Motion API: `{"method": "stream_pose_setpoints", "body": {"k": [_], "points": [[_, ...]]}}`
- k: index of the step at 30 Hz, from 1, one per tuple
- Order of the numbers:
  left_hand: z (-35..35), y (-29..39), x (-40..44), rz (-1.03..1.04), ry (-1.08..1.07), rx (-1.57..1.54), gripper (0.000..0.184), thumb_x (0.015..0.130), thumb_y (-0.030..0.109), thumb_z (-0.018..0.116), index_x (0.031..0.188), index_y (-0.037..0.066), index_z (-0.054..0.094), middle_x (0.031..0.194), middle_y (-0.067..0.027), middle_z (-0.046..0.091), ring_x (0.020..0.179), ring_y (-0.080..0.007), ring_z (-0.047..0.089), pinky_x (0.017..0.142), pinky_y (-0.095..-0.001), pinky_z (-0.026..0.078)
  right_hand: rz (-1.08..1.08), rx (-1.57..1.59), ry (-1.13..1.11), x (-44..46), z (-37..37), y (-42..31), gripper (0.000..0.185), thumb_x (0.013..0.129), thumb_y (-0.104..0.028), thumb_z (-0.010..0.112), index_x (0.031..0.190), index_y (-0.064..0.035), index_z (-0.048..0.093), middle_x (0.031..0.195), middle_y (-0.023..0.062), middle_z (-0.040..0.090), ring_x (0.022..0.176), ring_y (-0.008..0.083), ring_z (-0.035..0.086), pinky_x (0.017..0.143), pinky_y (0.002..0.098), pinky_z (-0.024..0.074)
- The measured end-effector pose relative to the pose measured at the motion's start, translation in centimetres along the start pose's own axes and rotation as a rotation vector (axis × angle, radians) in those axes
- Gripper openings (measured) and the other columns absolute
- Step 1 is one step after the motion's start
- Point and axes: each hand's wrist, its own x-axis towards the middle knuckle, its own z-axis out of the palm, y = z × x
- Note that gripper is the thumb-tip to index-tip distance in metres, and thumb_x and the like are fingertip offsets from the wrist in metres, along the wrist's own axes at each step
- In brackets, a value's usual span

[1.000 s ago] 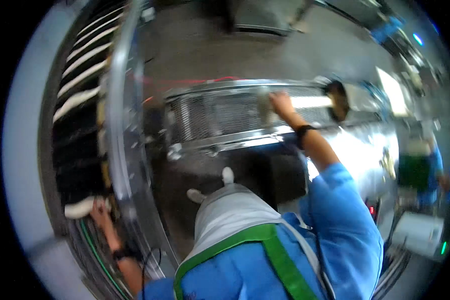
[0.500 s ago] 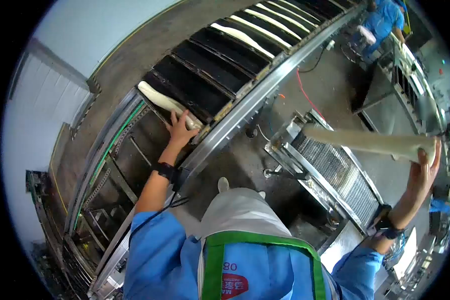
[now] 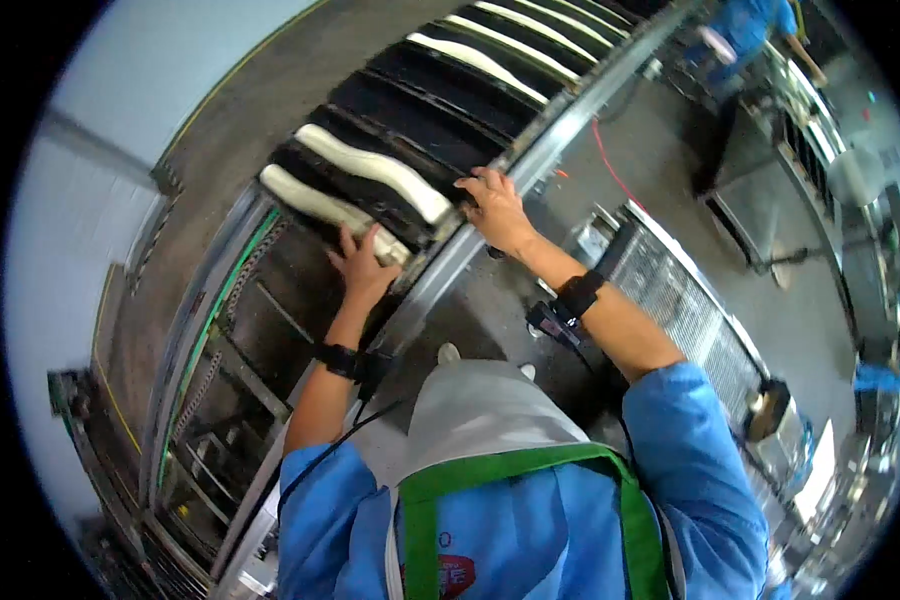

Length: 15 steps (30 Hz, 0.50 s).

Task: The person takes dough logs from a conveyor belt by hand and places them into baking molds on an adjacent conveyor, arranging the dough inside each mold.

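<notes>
A long pale strip of what looks like dough (image 3: 315,197) lies in the nearest black tray of the conveyor. My left hand (image 3: 366,266) is at its near end, fingers spread and touching it. One tray farther along, a second pale dough strip (image 3: 375,170) lies with a wavy shape. Just past that strip's near end, my right hand (image 3: 500,213) reaches over the metal side rail (image 3: 560,140), fingers stretched out and nothing visible in them. Both wrists wear black bands.
More black trays (image 3: 430,105) run up and away, several holding pale strips. A metal mesh conveyor (image 3: 680,300) stands to my right. A person in blue (image 3: 740,40) works at the far right. A red hose (image 3: 615,165) hangs beyond the rail.
My right hand has swung from the far right to the rail; the strip it held now lies in the second tray, released. My left hand stays near the first strip's end.
</notes>
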Motion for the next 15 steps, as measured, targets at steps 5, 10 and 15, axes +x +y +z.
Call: {"method": "stream_pose_setpoints", "body": {"k": [5, 10, 15], "points": [[1.5, -1.6, 0.7, 0.222, 0.148, -0.033, 0.058, 0.055, 0.012, 0.068, 0.109, 0.01, 0.046, 0.113, -0.0161, 0.038, 0.105, -0.0303, 0.036, 0.088, -0.0412, 0.03, -0.017, -0.197, 0.011, -5.7, -1.8, 5.8, 0.03, 0.061, -0.01, 0.056, 0.091, -0.0137, 0.056, 0.099, 0.0078, 0.047, 0.093, 0.0296, 0.042, 0.075, 0.0407, 0.0404], [3.4, -4.8, 4.3, 0.058, 0.04, 0.104, 0.051, 0.068, 0.031, 0.06, 0.115, 0.02, 0.043, 0.126, -0.0146, 0.023, 0.104, -0.0308, 0.039, 0.081, -0.0463, 0.034, 0.354, -0.009, -0.03, -14.0, -7.2, 11.1, 0.033, 0.064, -0.021, 0.059, 0.096, -0.0169, 0.054, 0.104, 0.0075, 0.042, 0.098, 0.027, 0.036, 0.076, 0.0408, 0.0357], [6.6, -12.7, 10.0, 0.137, 0.034, -0.279, 0.037, 0.078, 0.029, 0.05, 0.107, 0.007, 0.049, 0.118, -0.0156, 0.032, 0.095, -0.0277, 0.044, 0.07, -0.0415, 0.041, 0.76, -0.209, 0.009, -24.1, -11.9, 16.6, 0.043, 0.061, -0.02, 0.063, 0.102, -0.0173, 0.049, 0.103, 0.0067, 0.042, 0.098, 0.0272, 0.038, 0.074, 0.0429, 0.0375]]}}
